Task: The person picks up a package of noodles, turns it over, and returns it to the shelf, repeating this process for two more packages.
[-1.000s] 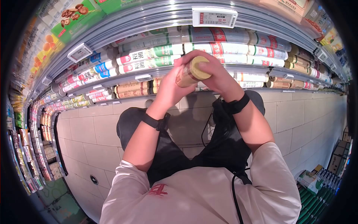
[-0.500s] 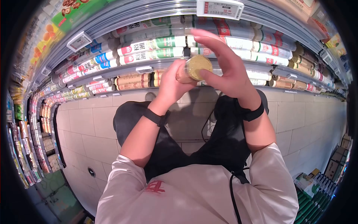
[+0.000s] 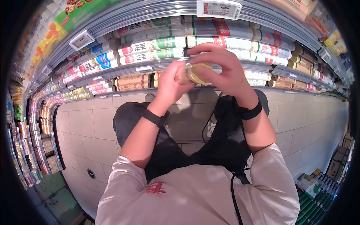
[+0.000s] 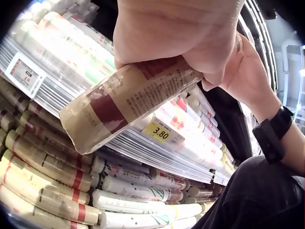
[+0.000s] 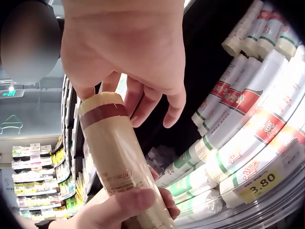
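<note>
A paper-wrapped cylinder of dried noodles (image 5: 116, 148), pale with a dark red band, is gripped round its side by my left hand (image 3: 169, 84). In the left wrist view the printed side of this noodle pack (image 4: 121, 105) slants down to the left, below the palm. My right hand (image 3: 227, 71) arches over the pack's other end, its thumb lying against the yellowish end face. Seen from the right wrist, the other fingers (image 5: 150, 98) of that hand hang bent and spread beside the pack's end; the fingertips behind the rim are hidden.
Shelves ahead hold stacked white noodle packs (image 3: 152, 49) and brown-wrapped ones (image 4: 52, 176). Price tags (image 3: 219, 9) line the shelf edges, one yellow tag (image 4: 159, 132) reading 3.80. My bent knees (image 3: 129, 116) are below the hands, over a tiled floor (image 3: 86, 138).
My right hand first wrapped the pack's end, then lifted away with fingers spread, and now bends back over it. The left hand has kept its grip on the noodle pack.
</note>
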`<state>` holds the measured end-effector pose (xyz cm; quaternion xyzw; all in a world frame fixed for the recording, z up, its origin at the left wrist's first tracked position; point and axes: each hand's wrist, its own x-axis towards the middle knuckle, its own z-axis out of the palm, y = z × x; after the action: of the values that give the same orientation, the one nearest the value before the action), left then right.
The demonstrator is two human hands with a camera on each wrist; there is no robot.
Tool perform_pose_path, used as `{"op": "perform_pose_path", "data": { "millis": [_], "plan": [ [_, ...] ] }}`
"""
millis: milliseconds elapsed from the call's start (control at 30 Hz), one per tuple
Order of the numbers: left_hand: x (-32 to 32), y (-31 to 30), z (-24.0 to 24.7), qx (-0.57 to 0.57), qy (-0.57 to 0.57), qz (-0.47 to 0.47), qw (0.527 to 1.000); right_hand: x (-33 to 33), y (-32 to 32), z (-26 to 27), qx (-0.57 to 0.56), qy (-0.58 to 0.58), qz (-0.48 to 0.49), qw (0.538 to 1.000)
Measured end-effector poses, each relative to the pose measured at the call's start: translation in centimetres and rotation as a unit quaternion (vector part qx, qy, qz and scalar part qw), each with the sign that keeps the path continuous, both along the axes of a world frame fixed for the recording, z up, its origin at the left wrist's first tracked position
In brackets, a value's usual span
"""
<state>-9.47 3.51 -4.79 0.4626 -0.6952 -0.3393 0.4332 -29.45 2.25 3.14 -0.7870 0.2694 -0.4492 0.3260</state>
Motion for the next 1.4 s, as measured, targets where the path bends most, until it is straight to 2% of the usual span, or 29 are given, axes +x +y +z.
{"op": "perform_pose_path", "data": {
  "millis": [33, 133, 200, 233, 267, 367, 467, 567, 767, 1067, 1167, 1267, 1367, 1400],
  "plan": [
    [0.0, 0.0, -0.1, -0.052, -0.019, 0.002, 0.998, -0.2, -0.1, 0.1, 0.0, -0.005, 0.009, 1.0],
    [0.3, -0.4, 0.0, -0.195, -0.066, 0.01, 0.979, 0.1, 0.0, -0.1, 0.055, -0.129, 0.048, 0.989],
    [0.5, -0.6, 0.3, -0.26, -0.087, 0.02, 0.962, 0.0, 0.2, -0.2, 0.142, -0.202, 0.087, 0.965],
    [0.7, -0.5, 0.5, -0.267, -0.095, 0.018, 0.959, 0.1, 0.3, -0.1, 0.187, -0.236, 0.105, 0.948],
    [0.8, -0.4, 0.9, -0.275, -0.104, 0.016, 0.956, 0.3, 0.6, 0.1, 0.195, -0.212, 0.084, 0.954],
    [0.7, 0.0, 1.4, -0.284, -0.121, 0.019, 0.951, 0.5, 0.7, -0.4, 0.227, -0.21, 0.124, 0.943],
    [0.6, 0.1, 1.6, -0.283, -0.108, 0.019, 0.953, 0.8, 1.0, -0.8, 0.224, -0.184, 0.154, 0.945],
    [0.6, -0.1, 1.4, -0.301, -0.105, 0.022, 0.948, 0.9, 0.8, -1.2, 0.228, -0.204, 0.182, 0.935],
    [0.8, -0.2, 1.5, -0.312, -0.099, 0.03, 0.944, 1.8, 1.2, -1.0, 0.264, -0.246, 0.14, 0.922],
    [0.6, -0.2, 1.3, -0.3, -0.092, 0.028, 0.949, 1.4, 0.9, -1.3, 0.225, -0.212, 0.168, 0.936],
    [0.6, -0.3, 0.9, -0.261, -0.057, 0.003, 0.964, 1.0, 0.5, -1.6, 0.223, -0.2, 0.199, 0.933],
    [0.3, 0.5, 1.0, -0.103, 0.033, -0.01, 0.994, 1.8, 1.0, -1.1, 0.226, -0.231, 0.171, 0.931],
    [0.3, 0.6, 0.5, -0.042, 0.077, -0.012, 0.996, 2.2, 1.2, -1.2, 0.195, -0.199, 0.146, 0.949],
    [0.2, 0.6, 0.7, -0.056, 0.094, -0.016, 0.994, 2.1, 1.2, -1.2, 0.222, -0.206, 0.156, 0.94]
  ]
}}
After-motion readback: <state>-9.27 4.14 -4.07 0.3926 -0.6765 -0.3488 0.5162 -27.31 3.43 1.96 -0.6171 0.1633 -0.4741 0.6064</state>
